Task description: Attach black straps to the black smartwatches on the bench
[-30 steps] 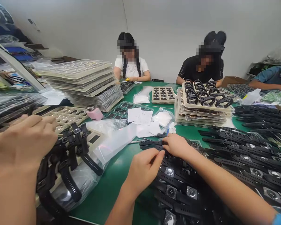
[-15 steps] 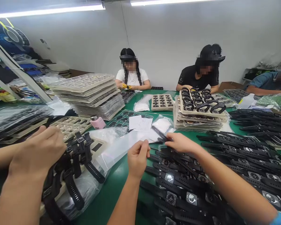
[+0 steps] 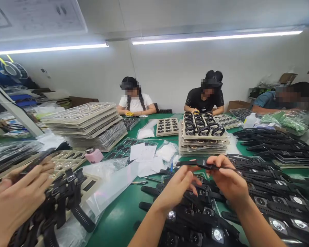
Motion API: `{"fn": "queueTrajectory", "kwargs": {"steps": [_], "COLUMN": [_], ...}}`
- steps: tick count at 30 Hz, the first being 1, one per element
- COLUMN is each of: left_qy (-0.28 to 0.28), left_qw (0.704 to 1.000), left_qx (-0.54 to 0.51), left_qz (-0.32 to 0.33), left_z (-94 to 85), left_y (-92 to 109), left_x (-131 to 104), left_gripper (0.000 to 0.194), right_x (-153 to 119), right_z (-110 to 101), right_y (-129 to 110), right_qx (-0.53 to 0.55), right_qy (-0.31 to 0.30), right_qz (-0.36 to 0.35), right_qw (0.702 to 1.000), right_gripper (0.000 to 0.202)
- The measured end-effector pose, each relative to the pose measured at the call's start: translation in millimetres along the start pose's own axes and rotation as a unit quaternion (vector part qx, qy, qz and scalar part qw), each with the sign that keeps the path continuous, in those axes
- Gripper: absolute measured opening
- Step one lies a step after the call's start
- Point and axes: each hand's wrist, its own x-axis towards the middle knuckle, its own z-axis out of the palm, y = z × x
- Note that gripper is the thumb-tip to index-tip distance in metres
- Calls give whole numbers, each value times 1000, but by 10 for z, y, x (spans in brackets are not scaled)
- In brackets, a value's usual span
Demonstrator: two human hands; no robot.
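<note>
A black watch with its strap stretched out [image 3: 202,163] is held level above the table's middle right. My right hand [image 3: 228,176] pinches it from the right between thumb and fingers. From the left, my left hand [image 3: 179,187] grips the strap near its other end, with its lower fingers spread. Beneath both hands lie rows of black-strapped watches [image 3: 217,234], many with their backs up. White paper sheets [image 3: 142,152] and a pen [image 3: 139,182] are left of my hands.
At the left, another person's hands [image 3: 32,185] hold a dark strap over more watches [image 3: 76,202]. Tall tray stacks [image 3: 79,115] and a watch-filled tray [image 3: 203,136] stand farther back. A pink bottle [image 3: 94,155] is at centre left. Three people sit across the green table [image 3: 115,219].
My hands have come together at the watch; before, my left hand was apart from the strap in my right. The view has tilted up, and the neighbour's hands now hold a strap.
</note>
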Motion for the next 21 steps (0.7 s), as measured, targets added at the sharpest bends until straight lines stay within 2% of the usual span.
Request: {"fn": "queueTrajectory", "kwargs": {"steps": [5, 8, 12, 15, 18, 21], "left_qy": [139, 179, 172, 155, 162, 153], "left_qw": [983, 971, 968, 969, 963, 962], "left_qx": [-101, -120, -126, -131, -117, -105], "left_qz": [60, 99, 133, 144, 182, 200], "left_z": [148, 184, 200, 161, 68, -22], "left_y": [54, 75, 95, 107, 129, 148], "left_x": [248, 323, 333, 326, 332, 331], "left_gripper": [58, 50, 43, 41, 38, 37], "right_x": [49, 49, 4, -18, -1, 52], "right_z": [52, 74, 55, 16, -71, -228], "right_y": [56, 91, 107, 58, -37, -98], "right_qx": [18, 18, 21, 28, 37, -12], "right_qy": [-14, 21, 54, 72, 140, 196], "right_qz": [6, 7, 15, 29, 49, 66], "right_qw": [1000, 1000, 998, 997, 988, 978], "right_gripper": [14, 24, 22, 36, 47, 38]}}
